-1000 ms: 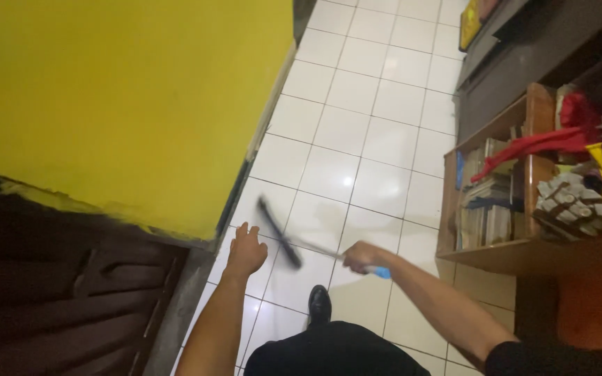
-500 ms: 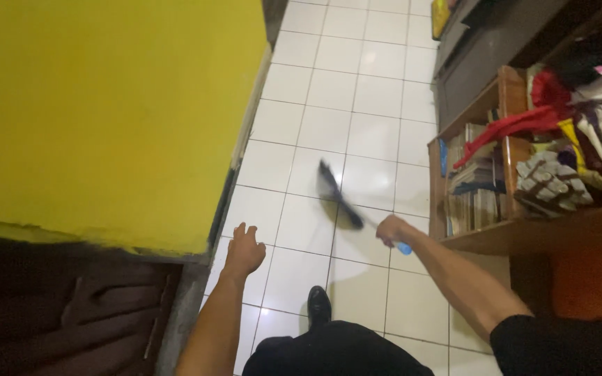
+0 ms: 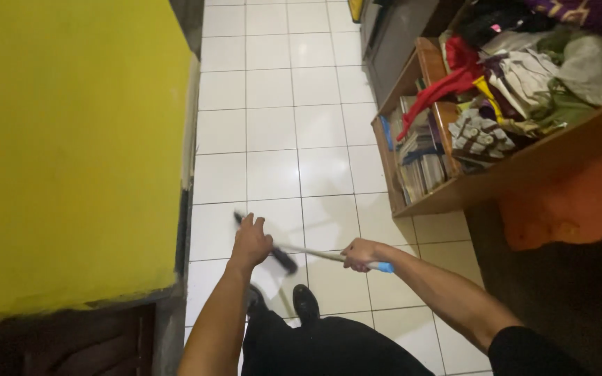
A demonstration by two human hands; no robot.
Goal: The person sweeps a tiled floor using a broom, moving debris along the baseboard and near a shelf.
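Note:
My right hand (image 3: 361, 253) is shut on the handle of a broom (image 3: 309, 253), a pale stick with a blue end cap at my wrist. Its dark brush head (image 3: 283, 260) rests low over the white floor tiles (image 3: 273, 125), partly hidden behind my left hand. My left hand (image 3: 251, 242) hangs free with fingers spread and holds nothing. It hovers close to the base of the yellow wall (image 3: 71, 153). My dark trousers and a black shoe (image 3: 306, 303) show below.
A wooden shelf (image 3: 447, 198) at right holds books and a heap of clothes (image 3: 524, 76). A dark cabinet (image 3: 391, 35) stands beyond it. An orange surface (image 3: 573, 209) lies at right. A dark wooden door (image 3: 57, 348) is at bottom left.
The broom head swung from the right-centre tiles back toward my feet and left hand. My view turned, so the wall and shelf shifted left and the shelf top came into sight.

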